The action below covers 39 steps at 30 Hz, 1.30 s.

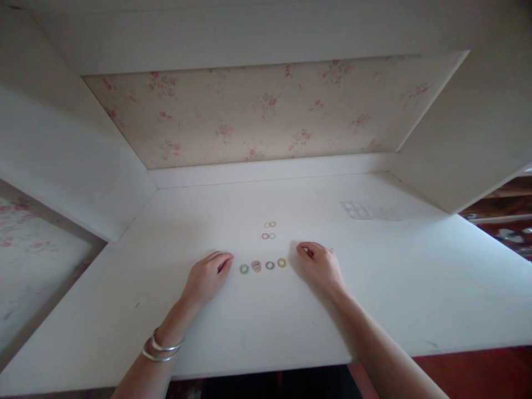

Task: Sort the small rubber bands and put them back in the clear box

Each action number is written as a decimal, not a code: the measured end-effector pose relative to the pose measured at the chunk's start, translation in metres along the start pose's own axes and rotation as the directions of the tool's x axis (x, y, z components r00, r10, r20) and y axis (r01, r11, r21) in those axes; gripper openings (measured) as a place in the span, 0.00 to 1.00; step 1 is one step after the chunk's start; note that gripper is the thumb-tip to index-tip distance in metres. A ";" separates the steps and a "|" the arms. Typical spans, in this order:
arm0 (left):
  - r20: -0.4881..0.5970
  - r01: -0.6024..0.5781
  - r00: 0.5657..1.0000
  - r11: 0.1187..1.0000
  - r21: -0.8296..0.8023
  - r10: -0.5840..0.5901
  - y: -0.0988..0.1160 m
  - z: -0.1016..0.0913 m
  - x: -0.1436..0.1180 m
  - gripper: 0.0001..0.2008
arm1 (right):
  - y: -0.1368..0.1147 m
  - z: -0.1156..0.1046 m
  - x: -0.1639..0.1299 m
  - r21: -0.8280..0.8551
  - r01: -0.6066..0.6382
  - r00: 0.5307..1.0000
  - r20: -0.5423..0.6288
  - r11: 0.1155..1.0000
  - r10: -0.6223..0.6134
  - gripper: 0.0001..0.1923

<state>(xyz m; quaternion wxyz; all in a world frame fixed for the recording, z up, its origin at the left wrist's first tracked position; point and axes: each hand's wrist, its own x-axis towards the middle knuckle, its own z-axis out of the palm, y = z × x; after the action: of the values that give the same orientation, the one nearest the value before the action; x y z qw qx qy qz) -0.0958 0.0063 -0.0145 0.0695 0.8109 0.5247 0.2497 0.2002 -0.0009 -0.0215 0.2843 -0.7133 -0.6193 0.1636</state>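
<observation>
Four rings [256, 267] were spaced in a row, seemingly for clear viewing, between loosely closed left hand [208, 276] (nine o'clock) and right hand [323, 269] (three), likewise closed.

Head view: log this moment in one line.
left hand: beside green ring; right hand: beside yellow ring; row: four ring-like pieces; beyond: four smaller rings

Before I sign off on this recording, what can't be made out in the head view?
All in the head view:
Left hand: its own back hides the palm and anything under it.
Right hand: its curl hides the palm.
Clear compartmented case: too pale and blurred to tell its contents.
Pinkish-beige ring: too small to read its surface detail.
Clutter at far right: blurred and cut off by the picture's edge.
</observation>
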 end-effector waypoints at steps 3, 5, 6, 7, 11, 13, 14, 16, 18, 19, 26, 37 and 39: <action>0.002 -0.009 1.000 1.000 0.018 0.009 0.001 0.000 0.000 0.11 | -0.001 -0.001 -0.002 -0.066 0.034 0.999 0.026 0.997 -0.032 0.16; 0.008 -0.012 1.000 0.999 0.035 0.012 0.001 0.001 0.000 0.11 | -0.001 -0.001 -0.002 -0.098 0.047 0.998 0.045 0.994 -0.042 0.15; 0.011 -0.010 1.000 0.999 0.044 0.010 0.001 0.001 0.000 0.11 | -0.002 -0.001 -0.001 -0.106 0.049 0.998 0.053 0.993 -0.044 0.15; 0.014 -0.007 1.000 0.999 0.053 0.006 0.001 0.001 0.000 0.11 | -0.002 -0.001 -0.001 -0.108 0.052 0.997 0.058 0.993 -0.045 0.15; 0.025 0.010 1.000 0.998 0.069 -0.012 0.000 0.002 -0.001 0.10 | -0.003 -0.002 0.001 -0.096 0.060 0.996 0.065 0.994 -0.054 0.15; 0.031 0.012 0.999 0.998 0.069 -0.014 0.000 0.002 -0.001 0.10 | -0.004 -0.002 0.001 -0.104 0.063 0.996 0.069 0.993 -0.056 0.15; 0.034 0.011 0.999 0.997 0.071 -0.013 0.000 0.002 -0.001 0.10 | -0.004 -0.003 0.000 -0.110 0.065 0.996 0.072 0.992 -0.057 0.15; 0.031 0.003 1.000 0.997 0.075 -0.005 0.000 0.002 -0.002 0.10 | -0.005 -0.003 0.000 -0.121 0.065 0.996 0.075 0.991 -0.057 0.15; 0.026 -0.015 1.000 0.997 0.078 0.013 -0.001 0.003 -0.002 0.10 | -0.005 -0.003 0.000 -0.127 0.063 0.996 0.074 0.990 -0.054 0.15; 0.022 -0.022 1.000 0.997 0.078 0.020 -0.001 0.003 -0.002 0.10 | -0.005 -0.003 0.000 -0.129 0.062 0.996 0.072 0.990 -0.054 0.15; 0.028 -0.020 0.999 0.998 0.056 0.019 -0.001 0.003 -0.003 0.11 | -0.004 -0.002 0.001 -0.123 0.064 0.997 0.061 0.990 -0.057 0.14; 0.079 0.012 0.997 0.997 0.080 -0.018 0.004 0.001 -0.004 0.12 | -0.003 -0.002 0.000 -0.096 0.067 0.996 0.065 0.993 -0.061 0.14; 0.077 0.014 0.997 0.997 0.077 -0.020 0.004 0.002 -0.005 0.12 | -0.002 -0.002 0.000 -0.099 0.068 0.996 0.066 0.993 -0.062 0.14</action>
<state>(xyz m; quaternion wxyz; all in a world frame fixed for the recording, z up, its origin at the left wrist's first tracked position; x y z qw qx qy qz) -0.0933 0.0011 -0.0165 0.0610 0.8175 0.5375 0.1975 0.1995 -0.0010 -0.0186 0.2335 -0.7007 -0.6583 0.1452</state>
